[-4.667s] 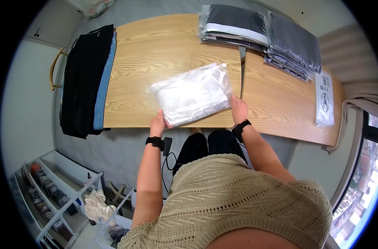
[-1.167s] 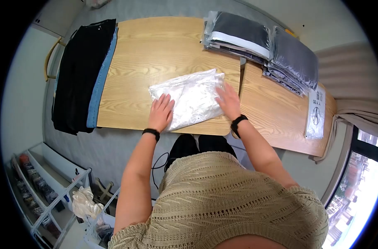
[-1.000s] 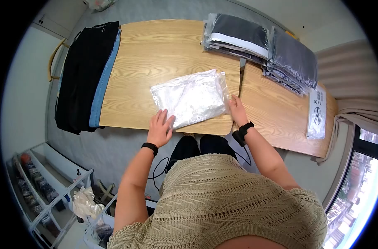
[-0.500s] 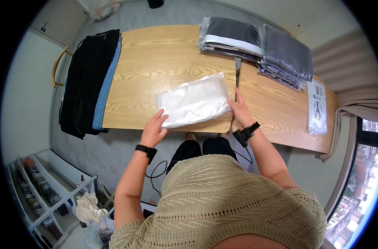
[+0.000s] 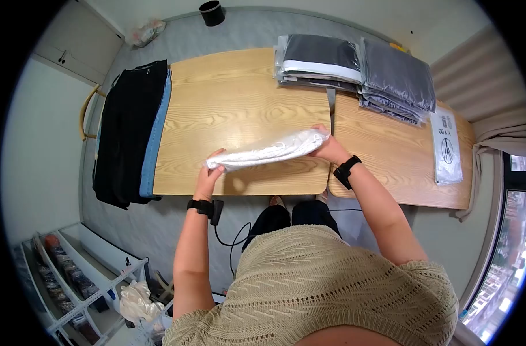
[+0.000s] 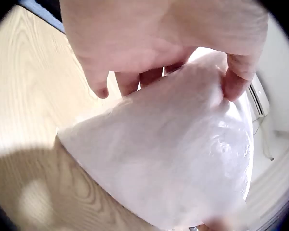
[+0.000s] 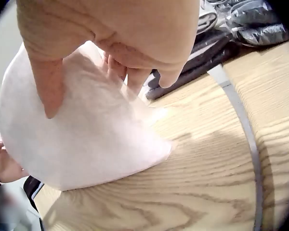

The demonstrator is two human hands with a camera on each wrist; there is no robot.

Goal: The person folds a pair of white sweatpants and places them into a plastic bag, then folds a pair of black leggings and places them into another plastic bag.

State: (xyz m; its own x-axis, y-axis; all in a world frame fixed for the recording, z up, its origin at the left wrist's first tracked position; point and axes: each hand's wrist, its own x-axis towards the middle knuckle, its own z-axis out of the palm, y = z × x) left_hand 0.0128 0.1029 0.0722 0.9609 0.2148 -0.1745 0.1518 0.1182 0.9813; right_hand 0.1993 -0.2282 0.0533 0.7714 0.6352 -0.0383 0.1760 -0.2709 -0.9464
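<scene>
A white folded garment in a clear plastic bag [image 5: 268, 151] is raised edge-on over the near part of the wooden table [image 5: 216, 92], casting a shadow below it. My left hand [image 5: 207, 177] grips its left end, thumb on the near face and fingers behind, as the left wrist view shows with the bagged garment [image 6: 159, 144] standing steeply. At the other end my right hand [image 5: 332, 150] holds it the same way. In the right wrist view, the thumb presses the white face [image 7: 96, 130] and the fingers curl over the far side.
Black trousers [image 5: 127, 132] lie over blue jeans [image 5: 158, 132] along the table's left edge. Bagged dark garments stand in two stacks, one with a white band [image 5: 320, 55] and one grey [image 5: 398, 72], at the back right. A printed plastic bag [image 5: 447, 150] lies at the right edge.
The bagged garment lay flat under both open hands; now the hands grip its two ends and it is lifted and tipped up on edge.
</scene>
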